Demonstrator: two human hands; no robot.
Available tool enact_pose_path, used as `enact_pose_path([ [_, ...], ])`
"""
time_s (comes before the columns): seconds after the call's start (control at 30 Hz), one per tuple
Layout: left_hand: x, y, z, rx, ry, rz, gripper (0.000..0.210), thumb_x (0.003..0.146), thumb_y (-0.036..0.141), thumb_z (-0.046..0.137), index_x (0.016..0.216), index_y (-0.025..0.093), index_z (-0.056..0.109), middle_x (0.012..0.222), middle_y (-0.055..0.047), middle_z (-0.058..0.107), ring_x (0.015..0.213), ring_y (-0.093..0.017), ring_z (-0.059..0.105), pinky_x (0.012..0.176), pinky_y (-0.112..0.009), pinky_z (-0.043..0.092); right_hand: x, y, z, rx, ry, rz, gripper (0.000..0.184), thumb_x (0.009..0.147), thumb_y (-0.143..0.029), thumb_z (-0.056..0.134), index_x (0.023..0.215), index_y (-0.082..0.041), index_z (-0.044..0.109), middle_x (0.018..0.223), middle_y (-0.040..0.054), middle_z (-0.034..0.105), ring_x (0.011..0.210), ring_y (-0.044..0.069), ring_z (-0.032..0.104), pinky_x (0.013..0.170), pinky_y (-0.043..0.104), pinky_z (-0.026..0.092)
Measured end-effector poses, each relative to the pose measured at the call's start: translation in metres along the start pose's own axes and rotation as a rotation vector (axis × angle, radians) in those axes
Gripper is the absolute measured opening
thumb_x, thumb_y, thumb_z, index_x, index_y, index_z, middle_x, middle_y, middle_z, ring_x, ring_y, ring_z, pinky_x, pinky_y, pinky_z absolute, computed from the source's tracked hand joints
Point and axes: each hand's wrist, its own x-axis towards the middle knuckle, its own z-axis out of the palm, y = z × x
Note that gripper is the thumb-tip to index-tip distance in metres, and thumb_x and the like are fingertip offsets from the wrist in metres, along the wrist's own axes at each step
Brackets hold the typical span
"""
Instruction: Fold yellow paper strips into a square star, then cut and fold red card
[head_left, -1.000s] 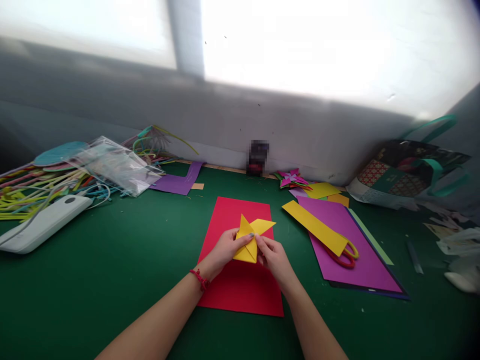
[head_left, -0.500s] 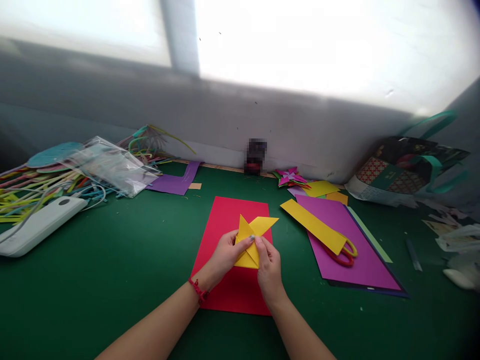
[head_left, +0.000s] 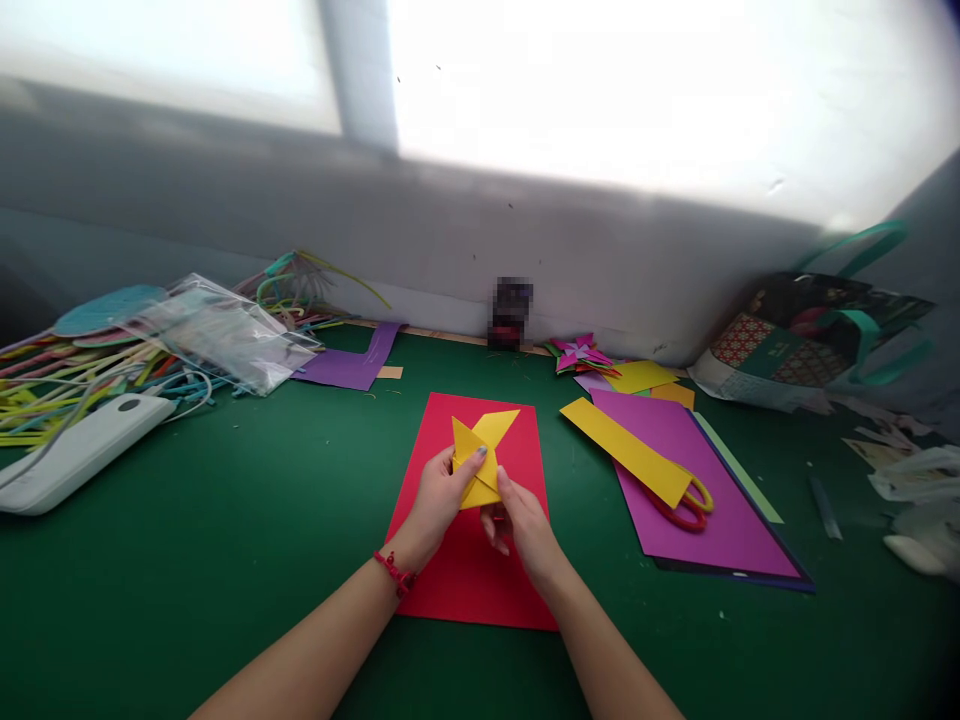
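A piece of folded yellow paper [head_left: 480, 485], with two pointed flaps rising from its top, is held above a red sheet [head_left: 450, 425]. My left hand [head_left: 437, 497] grips it from the left, thumb pressed on its front and the other fingers hidden behind. At the paper's lower right corner is my right hand [head_left: 523, 522], its thumb against the edge and its fingers curled, some showing just below the paper. A red braided bracelet [head_left: 395, 573] circles my left wrist.
On the right, a yellow strip [head_left: 630, 450] covers part of the scissors [head_left: 694, 510] on purple sheets [head_left: 720, 520]. A paper star [head_left: 581, 353] and a gift bag [head_left: 780, 345] stand behind. At left lie a white power bank-like device [head_left: 86, 450], pipe cleaners [head_left: 45, 420] and a clear bag [head_left: 232, 335].
The folded yellow paper has shifted left and slightly up, turning a little. My right hand has slid down to its lower right corner, and its fingers have loosened below the paper.
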Motion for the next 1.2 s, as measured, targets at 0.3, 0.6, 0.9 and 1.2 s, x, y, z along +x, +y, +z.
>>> enact_pose_path([
  [0.3,0.005,0.002,-0.004,-0.060,0.043,-0.020,0.033,0.067,0.045,0.064,0.077,0.014,0.055,0.068,0.000,0.055,0.057,-0.011,0.051,0.050,-0.019,0.038,-0.002,-0.010,-0.001,0.030,-0.151,0.043,0.043,0.082,-0.053,0.041,0.093,-0.014,0.055,0.064,0.0050,0.061,0.061,0.016,0.058,0.050,0.023,0.040],
  [0.6,0.010,-0.004,-0.008,-0.175,-0.075,-0.131,0.030,0.067,0.040,0.066,0.072,0.014,0.052,0.062,0.002,0.051,0.052,-0.008,0.047,0.048,-0.018,0.035,-0.006,-0.009,-0.004,-0.154,-0.099,-0.024,0.040,0.084,-0.048,0.042,0.063,-0.016,0.052,0.047,-0.0053,0.036,0.044,0.008,0.033,0.043,0.021,0.027],
  [0.9,0.007,0.003,-0.007,-0.098,-0.077,-0.088,0.032,0.067,0.042,0.065,0.077,0.014,0.054,0.067,0.000,0.053,0.056,-0.010,0.049,0.049,-0.019,0.036,-0.007,-0.007,-0.002,-0.191,-0.079,-0.068,0.040,0.084,-0.048,0.042,0.062,-0.017,0.052,0.046,-0.0056,0.034,0.042,0.008,0.030,0.043,0.023,0.027],
  [1.2,-0.001,0.002,-0.001,0.020,-0.141,-0.066,0.031,0.072,0.043,0.061,0.079,0.013,0.057,0.072,-0.003,0.056,0.061,-0.012,0.052,0.052,-0.020,0.041,-0.003,-0.004,-0.005,-0.167,-0.043,-0.049,0.038,0.082,-0.047,0.047,0.060,-0.016,0.048,0.048,-0.0037,0.042,0.039,0.007,0.033,0.040,0.023,0.024],
])
